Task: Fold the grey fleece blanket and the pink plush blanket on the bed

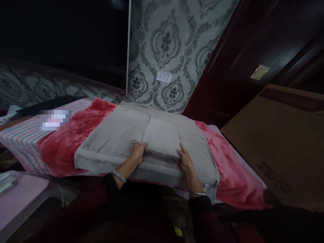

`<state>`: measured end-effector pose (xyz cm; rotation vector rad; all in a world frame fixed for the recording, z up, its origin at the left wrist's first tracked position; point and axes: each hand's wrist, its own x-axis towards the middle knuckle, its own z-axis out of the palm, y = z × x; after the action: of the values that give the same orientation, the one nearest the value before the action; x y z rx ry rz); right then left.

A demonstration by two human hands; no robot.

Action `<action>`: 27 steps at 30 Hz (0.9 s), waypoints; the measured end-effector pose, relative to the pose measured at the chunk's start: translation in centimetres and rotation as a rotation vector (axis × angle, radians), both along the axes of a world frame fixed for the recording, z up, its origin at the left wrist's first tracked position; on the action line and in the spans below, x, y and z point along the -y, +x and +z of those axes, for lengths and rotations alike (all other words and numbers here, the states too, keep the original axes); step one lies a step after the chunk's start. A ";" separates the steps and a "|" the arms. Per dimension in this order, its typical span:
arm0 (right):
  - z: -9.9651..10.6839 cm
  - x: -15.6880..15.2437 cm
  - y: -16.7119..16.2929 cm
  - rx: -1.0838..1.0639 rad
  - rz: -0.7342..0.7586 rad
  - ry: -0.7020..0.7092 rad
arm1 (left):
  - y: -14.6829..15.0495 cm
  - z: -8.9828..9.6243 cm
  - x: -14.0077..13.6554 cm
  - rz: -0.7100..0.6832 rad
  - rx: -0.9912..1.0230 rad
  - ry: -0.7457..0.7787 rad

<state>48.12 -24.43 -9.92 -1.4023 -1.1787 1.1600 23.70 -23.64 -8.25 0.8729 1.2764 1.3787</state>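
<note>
Left hand (138,152) and right hand (185,160) grip the front corners of the folded grey cloth (162,135) between them. Grey cover (108,130) lies spread beneath. Folds look made; held edge not yet released.

Grey cloth (163,135) matt; red blanket (63,148) plush; box (283,145) cardboard.

Layered cloths over a low stand

From my end I see a draped stand whose frame stays hidden, so I can't name its type. A striped cloth (21,135) covers it, showing at both ends. Over that lies a red plush blanket (59,152), and on the blanket a wide grey cloth (108,126). A pixelated item (53,120) rests on the stripes at the left.
</note>
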 end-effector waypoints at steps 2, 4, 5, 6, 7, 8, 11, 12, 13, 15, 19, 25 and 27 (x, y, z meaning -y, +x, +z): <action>0.4 1.0 -1.0 -0.098 -0.001 0.018 | -1.4 1.2 -0.3 0.060 0.050 0.068; 0.4 2.4 -1.7 -0.154 0.099 -0.025 | -4.0 2.6 -0.4 0.119 0.098 0.149; 0.4 3.0 -1.9 -0.159 0.172 -0.069 | -5.7 3.2 -0.4 0.150 0.104 0.166; 0.3 3.4 -1.9 -0.153 0.236 -0.114 | -7.5 3.6 -0.4 0.181 0.092 0.143; 0.2 3.5 -1.8 -0.140 0.277 -0.147 | -9.3 3.8 -0.3 0.235 0.076 0.094; 0.1 3.2 -1.5 -0.121 0.285 -0.160 | -11.0 3.9 -0.1 0.293 0.064 0.036; 0.5 0.1 -0.9 -0.014 0.184 -0.024 | -14.3 3.0 0.4 0.387 0.072 -0.094; 0.8 -1.6 -0.9 0.056 0.139 0.061 | -14.7 2.5 0.7 0.398 0.079 -0.109; 1.3 -3.4 -1.1 0.150 0.099 0.149 | -14.8 2.1 0.9 0.407 0.082 -0.107; 2.3 -7.4 -2.0 0.402 0.052 0.273 | -14.4 1.5 1.2 0.424 0.076 -0.059; 3.7 -14.3 -5.4 0.723 0.075 0.271 | -13.6 1.1 1.5 0.445 0.059 0.035; 3.5 -20.3 -9.9 0.791 0.174 0.156 | -14.5 0.2 1.3 0.424 -0.013 0.066; 3.5 -21.2 -10.5 0.787 0.208 0.118 | -14.7 -0.1 1.3 0.408 -0.025 0.071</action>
<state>37.58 -3.27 -6.47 -1.7317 -1.9377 0.6446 8.96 -24.96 -8.33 0.7011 1.4885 1.7444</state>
